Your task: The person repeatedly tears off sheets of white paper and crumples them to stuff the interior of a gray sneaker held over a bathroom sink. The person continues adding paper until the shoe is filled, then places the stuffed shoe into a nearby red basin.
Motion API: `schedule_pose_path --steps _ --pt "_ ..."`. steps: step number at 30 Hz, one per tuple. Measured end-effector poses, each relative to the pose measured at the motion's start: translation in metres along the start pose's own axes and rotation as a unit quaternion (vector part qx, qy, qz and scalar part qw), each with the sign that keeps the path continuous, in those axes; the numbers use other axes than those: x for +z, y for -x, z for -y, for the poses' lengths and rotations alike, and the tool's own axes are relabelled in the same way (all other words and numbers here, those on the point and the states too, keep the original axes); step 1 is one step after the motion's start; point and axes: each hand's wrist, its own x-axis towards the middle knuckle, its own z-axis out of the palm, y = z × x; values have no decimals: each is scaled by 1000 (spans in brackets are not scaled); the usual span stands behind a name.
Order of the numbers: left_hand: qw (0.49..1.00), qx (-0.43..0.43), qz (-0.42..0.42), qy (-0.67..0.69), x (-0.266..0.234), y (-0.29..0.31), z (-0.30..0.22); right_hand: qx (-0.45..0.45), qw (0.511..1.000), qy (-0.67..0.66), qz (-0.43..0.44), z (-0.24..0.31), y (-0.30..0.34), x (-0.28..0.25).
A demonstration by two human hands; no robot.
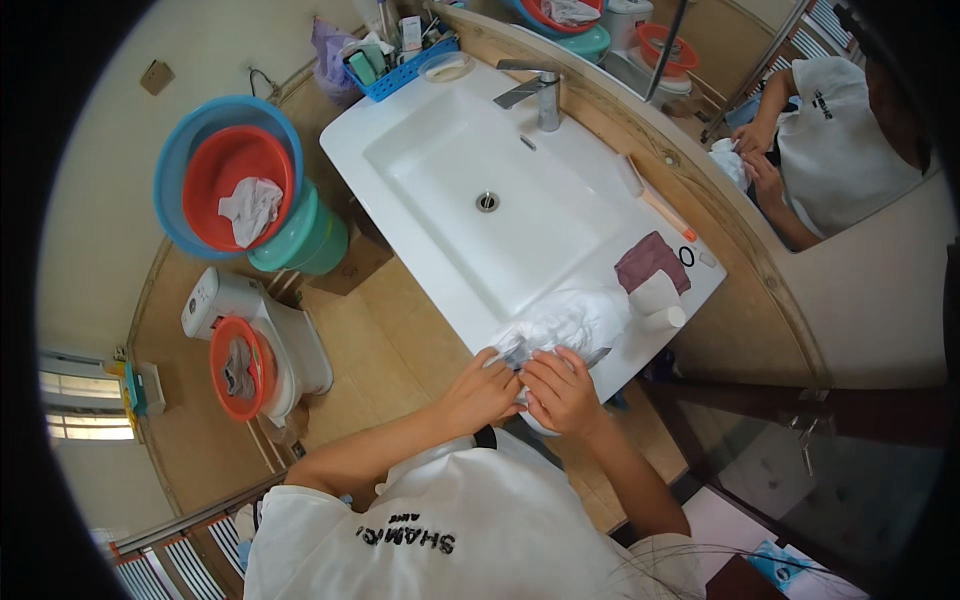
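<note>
Along the far left wall, we see a bright window [88,405], then a large blue basin [175,165] with a red basin [207,165] nested inside it; a pale crumpled cloth [253,208] lies in the red one. Below these stands a white toilet [305,350], with an orange basin [222,398] set on it, holding a greyish cloth [238,368]. A teal bucket [318,238] stands partly under the blue basin, next to a cardboard box [358,260].

Farther right, a blue plastic basket [400,80] of small bottles and tubes sits at the back corner of a white washbasin [435,170]. Our left hand [485,392] has its fingers curled on the near edge of a bunched white cloth [570,318], which rests on the washbasin's front right rim. Behind rises a chrome faucet [547,100]. Our right hand [562,390], touching the left, also grips that edge with bent fingers; the exact pinch is hidden.

Just beyond the cloth lie a folded burgundy cloth [640,262], an orange-handled tool [668,215] and a black ring [687,257]. At right, a wall mirror [728,60] reflects us.
</note>
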Motion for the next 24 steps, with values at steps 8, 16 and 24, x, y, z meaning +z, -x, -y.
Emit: schedule_pose_path --steps 8,16,24 --pt "1000 26 16 0 13 -2 16 -133 961 138 198 -15 -17 -22" --pt "997 60 21 34 4 -6 23 -92 946 189 248 2 -26 -16" --pt "994 46 2 102 7 -6 23 -41 948 145 280 0 -26 -7"
